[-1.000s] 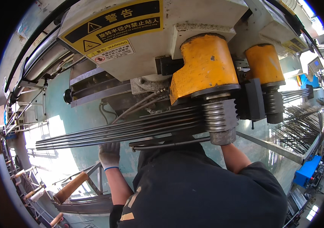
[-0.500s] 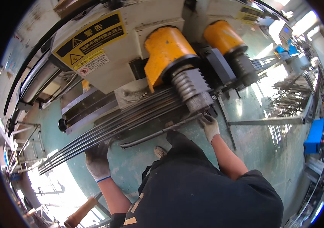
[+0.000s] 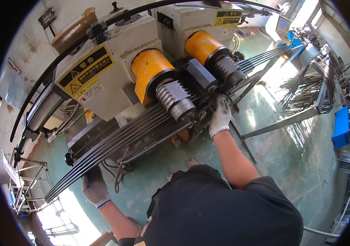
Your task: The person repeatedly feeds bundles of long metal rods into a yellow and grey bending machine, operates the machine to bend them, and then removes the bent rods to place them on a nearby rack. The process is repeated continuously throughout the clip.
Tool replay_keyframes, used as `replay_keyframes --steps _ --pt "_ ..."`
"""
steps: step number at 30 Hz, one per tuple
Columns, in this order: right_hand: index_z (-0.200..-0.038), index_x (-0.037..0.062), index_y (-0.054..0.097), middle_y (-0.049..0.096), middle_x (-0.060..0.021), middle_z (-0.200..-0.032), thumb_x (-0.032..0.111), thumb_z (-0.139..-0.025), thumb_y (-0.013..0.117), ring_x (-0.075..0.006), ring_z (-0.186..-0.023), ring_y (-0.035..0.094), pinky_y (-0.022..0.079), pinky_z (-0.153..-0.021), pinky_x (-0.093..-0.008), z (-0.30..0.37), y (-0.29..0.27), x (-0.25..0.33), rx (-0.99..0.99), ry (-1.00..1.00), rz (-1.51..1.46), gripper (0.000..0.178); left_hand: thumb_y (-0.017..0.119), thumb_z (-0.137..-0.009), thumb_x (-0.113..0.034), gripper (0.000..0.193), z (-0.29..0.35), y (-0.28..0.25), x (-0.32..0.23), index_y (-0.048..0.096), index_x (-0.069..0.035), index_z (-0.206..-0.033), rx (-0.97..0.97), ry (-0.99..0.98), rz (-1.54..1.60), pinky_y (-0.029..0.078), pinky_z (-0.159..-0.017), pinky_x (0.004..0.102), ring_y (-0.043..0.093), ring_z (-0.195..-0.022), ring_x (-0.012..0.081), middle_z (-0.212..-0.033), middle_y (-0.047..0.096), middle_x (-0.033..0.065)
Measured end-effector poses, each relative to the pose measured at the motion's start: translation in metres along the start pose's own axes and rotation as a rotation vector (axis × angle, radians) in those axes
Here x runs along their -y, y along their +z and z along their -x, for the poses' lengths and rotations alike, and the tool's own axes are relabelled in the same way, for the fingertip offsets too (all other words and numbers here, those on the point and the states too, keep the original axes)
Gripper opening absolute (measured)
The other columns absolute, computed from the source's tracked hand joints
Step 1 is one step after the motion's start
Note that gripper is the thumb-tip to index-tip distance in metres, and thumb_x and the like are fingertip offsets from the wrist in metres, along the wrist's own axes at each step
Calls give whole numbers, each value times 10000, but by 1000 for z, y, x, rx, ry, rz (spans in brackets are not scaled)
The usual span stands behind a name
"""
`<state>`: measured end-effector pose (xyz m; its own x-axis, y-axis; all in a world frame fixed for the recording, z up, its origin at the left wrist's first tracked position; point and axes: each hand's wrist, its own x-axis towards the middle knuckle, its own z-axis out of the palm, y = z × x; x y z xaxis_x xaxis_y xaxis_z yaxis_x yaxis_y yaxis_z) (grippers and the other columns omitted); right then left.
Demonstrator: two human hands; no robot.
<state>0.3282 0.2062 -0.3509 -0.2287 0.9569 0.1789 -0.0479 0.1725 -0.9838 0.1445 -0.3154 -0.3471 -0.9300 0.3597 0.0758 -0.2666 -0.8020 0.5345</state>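
Note:
Several long, thin steel rods (image 3: 113, 145) run slantwise through the bending machine (image 3: 101, 69), their near ends sticking out to the left. My left hand (image 3: 95, 186), in a grey-white work glove, is closed at the underside of these rods; its fingertips are hidden behind them. My right hand (image 3: 221, 117), gloved too, reaches up to the machine between the two ridged metal spindles (image 3: 177, 98). Its fingers curl in beside a dark block, and what they grip is hidden. A coil spring (image 3: 158, 141) stretches below the rods, left of my right hand.
Two orange cylinders (image 3: 152, 69) jut out above the spindles. A curved black bar (image 3: 39, 61) arches over the machine. To the right, a metal stand (image 3: 281, 123) bears a heap of bent rods (image 3: 306, 82). A blue box (image 3: 341, 127) stands farther right.
The view has shifted, showing more of the machine. My right hand has moved from beneath the near spindle to the gap between both spindles. My left hand stays at the rods.

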Motion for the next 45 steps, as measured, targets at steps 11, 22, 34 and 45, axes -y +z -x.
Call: replay_keyframes --steps 11,22,34,45 --pt "-1307 31 723 768 -69 -1100 343 -1132 677 -197 -955 729 593 -862 -355 -48 19 25 39 474 -742 361 535 -1155 -396 562 -21 75 -11 599 -14 -1562 -461 57 -50 373 -1315 518 558 -1487 378 -1599 615 215" --pt "-1352 21 702 743 -89 -1115 215 -1033 738 -218 -951 735 599 -809 -387 -69 22 33 37 487 -725 375 562 -1170 -301 514 -78 235 -117 629 99 -1486 -422 609 -911 432 -1274 447 649 -1381 315 -1492 683 237" --pt "-1275 35 769 782 -94 -1135 140 -956 831 -225 -943 765 622 -789 -384 -99 25 16 158 324 -585 342 588 -1161 -270 401 -127 396 -48 717 -4 -1433 270 894 -1604 568 -1112 379 767 -1157 231 -1266 793 155" --pt "-1284 24 775 777 -96 -1194 136 -964 822 -205 -1032 728 589 -880 -367 -92 11 44 184 269 -496 342 747 -1018 -348 487 -152 504 87 735 21 -1335 372 694 -1672 591 -876 354 735 -945 197 -1024 766 119"
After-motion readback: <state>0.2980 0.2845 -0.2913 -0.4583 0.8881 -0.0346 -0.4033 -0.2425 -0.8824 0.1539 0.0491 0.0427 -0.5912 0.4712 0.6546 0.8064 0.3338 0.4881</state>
